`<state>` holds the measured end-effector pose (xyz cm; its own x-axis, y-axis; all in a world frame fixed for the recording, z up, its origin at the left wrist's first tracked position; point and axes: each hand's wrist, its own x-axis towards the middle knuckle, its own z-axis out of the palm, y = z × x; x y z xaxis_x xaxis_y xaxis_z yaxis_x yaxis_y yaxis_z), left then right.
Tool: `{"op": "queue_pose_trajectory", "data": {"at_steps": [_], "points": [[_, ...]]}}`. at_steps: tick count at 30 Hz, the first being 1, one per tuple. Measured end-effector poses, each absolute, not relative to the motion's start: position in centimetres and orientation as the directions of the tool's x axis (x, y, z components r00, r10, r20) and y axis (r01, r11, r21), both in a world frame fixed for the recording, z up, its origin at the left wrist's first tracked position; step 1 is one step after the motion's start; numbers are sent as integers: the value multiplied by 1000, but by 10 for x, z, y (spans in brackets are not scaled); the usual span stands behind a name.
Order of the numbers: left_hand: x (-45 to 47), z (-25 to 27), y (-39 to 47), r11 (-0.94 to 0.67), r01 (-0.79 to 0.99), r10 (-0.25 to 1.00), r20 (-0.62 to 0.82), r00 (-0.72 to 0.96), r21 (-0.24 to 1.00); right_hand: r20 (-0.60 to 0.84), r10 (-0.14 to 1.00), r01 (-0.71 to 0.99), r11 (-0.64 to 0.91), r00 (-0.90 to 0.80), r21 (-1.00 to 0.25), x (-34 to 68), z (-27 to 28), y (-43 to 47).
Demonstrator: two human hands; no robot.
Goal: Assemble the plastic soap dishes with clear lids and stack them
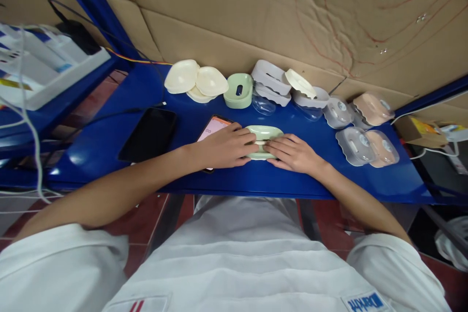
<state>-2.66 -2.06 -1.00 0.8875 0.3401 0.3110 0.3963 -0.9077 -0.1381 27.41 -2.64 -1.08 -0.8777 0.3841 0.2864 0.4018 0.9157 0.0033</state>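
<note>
A pale green soap dish (263,132) lies on the blue table (226,175) in front of me. My left hand (224,147) grips its left end, fingers curled over the rim. My right hand (292,152) holds its right end, fingertips meeting the left hand's near the dish's front edge. A phone with a lit pink screen (214,126) lies partly under my left hand.
Along the back stand cream lids (195,80), a green dish base (238,90), white and clear dish parts (278,85), and clear and peach pieces (365,126) at right. A dark phone (148,134) lies at left. A white tray (44,73) sits far left.
</note>
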Motion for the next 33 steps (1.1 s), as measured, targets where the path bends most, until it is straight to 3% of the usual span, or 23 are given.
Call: {"op": "queue_pose_trajectory", "data": {"at_steps": [2,7,10,15,18,26,29,33], "points": [[-27,-12,-20,-915,392,344,329,880,-93,335,401,400,913,-852,-76,273,-9,-16],[-31,-11,-17,-928,372,347,308,886,-24,391,648,581,761,-654,-290,266,-10,32],[-33,-10,-18,-925,374,344,283,895,-59,350,702,646,710,-620,-279,266,-16,49],[-34,-10,-19,-924,370,334,271,903,-95,434,812,871,478,-390,-113,277,-28,46],[-34,-10,-18,-926,371,337,280,899,-77,454,851,912,374,-264,-170,278,-36,51],[-36,-12,-13,-901,433,418,286,863,9,542,836,702,437,-86,-563,288,-22,56],[-37,-6,-16,-874,483,474,313,823,52,552,813,632,529,-186,-566,292,-8,32],[-39,8,-20,-823,568,533,387,753,28,542,733,594,666,-411,-451,288,-1,-2]]}}
